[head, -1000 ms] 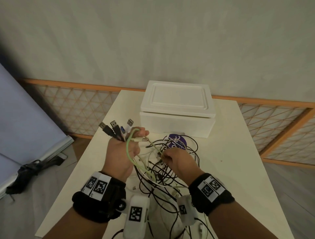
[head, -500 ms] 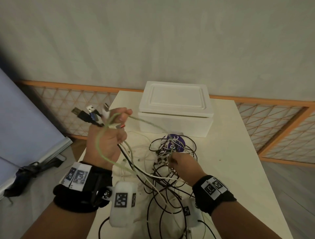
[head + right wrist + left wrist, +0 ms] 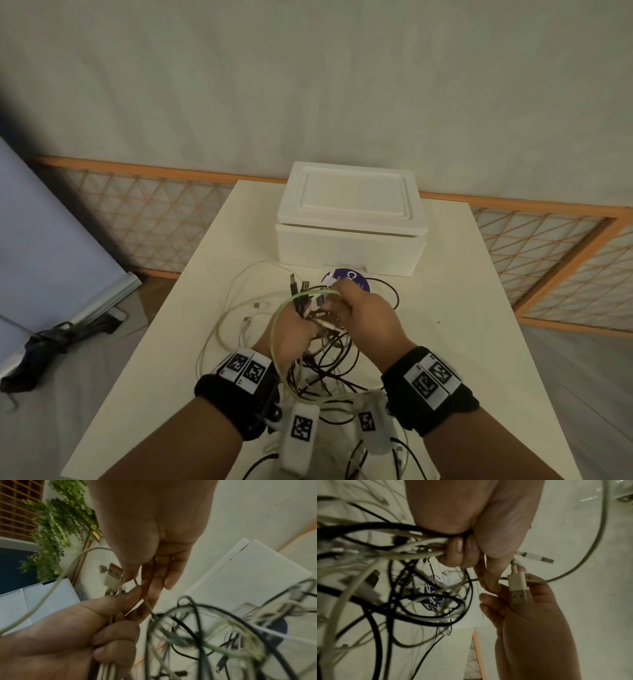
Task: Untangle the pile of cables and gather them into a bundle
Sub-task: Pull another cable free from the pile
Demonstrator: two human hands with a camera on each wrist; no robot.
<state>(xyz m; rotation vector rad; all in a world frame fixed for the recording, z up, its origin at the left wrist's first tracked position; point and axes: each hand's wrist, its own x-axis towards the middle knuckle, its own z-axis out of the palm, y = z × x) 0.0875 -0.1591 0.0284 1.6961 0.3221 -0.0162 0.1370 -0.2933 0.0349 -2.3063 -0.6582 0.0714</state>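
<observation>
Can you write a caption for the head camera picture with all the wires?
Two hands, left hand and right hand, meet over tangled cables before a white foam box.

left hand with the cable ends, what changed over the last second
The left hand, gripping its bunch of cable ends, swung up and out to the left, then came back down to meet the right hand, which now pinches a pale green cable beside it. The white box and table stayed put.

Cables [image 3: 329, 356] blk, wht & pale green; wht box [image 3: 349, 219]; purple disc [image 3: 352, 278]; cream table [image 3: 445, 325].
</observation>
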